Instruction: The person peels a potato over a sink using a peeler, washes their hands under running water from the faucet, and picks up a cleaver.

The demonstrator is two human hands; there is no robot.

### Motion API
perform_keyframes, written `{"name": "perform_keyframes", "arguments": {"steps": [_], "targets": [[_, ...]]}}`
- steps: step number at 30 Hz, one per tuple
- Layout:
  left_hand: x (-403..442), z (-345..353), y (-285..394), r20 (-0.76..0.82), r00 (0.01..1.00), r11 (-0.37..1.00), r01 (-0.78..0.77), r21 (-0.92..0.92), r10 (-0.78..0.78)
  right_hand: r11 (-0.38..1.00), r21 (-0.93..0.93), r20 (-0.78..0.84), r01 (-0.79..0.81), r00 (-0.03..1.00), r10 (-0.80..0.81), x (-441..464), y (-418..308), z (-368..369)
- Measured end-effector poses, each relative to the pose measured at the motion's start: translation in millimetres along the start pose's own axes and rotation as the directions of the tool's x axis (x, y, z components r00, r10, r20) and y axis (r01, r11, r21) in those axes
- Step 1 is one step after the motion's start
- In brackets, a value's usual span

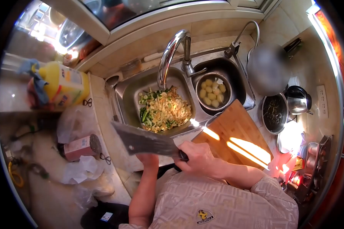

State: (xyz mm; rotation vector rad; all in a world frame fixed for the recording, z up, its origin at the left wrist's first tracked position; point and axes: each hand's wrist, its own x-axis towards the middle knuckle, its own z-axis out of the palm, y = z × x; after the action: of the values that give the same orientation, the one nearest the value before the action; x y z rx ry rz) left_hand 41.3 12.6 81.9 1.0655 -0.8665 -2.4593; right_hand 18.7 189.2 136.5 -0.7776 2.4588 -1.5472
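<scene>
My right hand (196,156) is closed around the handle of a cleaver (147,140), whose broad dark blade points left, in front of the sink. My left hand (147,158) is below the blade, which hides its fingers, so I cannot tell whether it touches the cleaver. Beyond the blade, a heap of chopped pale and green vegetable scraps (165,108) lies in the left sink basin (132,89). A wooden cutting board (237,133) sits to the right of my right hand, with strips of sunlight across it.
A metal bowl (230,97) of peeled potatoes (214,92) in water stands in the right basin, beside the faucet (167,57). A pot (264,114) with dark contents is farther right. At left are a yellow jug (67,86), a pinkish container (80,148) and crumpled white paper (84,170).
</scene>
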Motion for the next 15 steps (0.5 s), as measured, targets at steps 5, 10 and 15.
{"name": "perform_keyframes", "arguments": {"steps": [5,10,15], "targets": [[6,-10,-10,0.244,0.888,0.742,-0.459,0.489,0.389,0.972,-0.129,0.069,0.197,0.979,-0.189,3,-3,14],[29,-36,8,0.532,0.783,0.916,-0.399,0.031,0.323,0.981,-0.131,0.081,0.145,0.987,-0.135,4,-10,16],[21,-28,18,0.557,0.783,0.919,-0.386,0.084,0.278,0.984,-0.129,0.105,0.125,0.988,-0.112,3,-8,18]]}}
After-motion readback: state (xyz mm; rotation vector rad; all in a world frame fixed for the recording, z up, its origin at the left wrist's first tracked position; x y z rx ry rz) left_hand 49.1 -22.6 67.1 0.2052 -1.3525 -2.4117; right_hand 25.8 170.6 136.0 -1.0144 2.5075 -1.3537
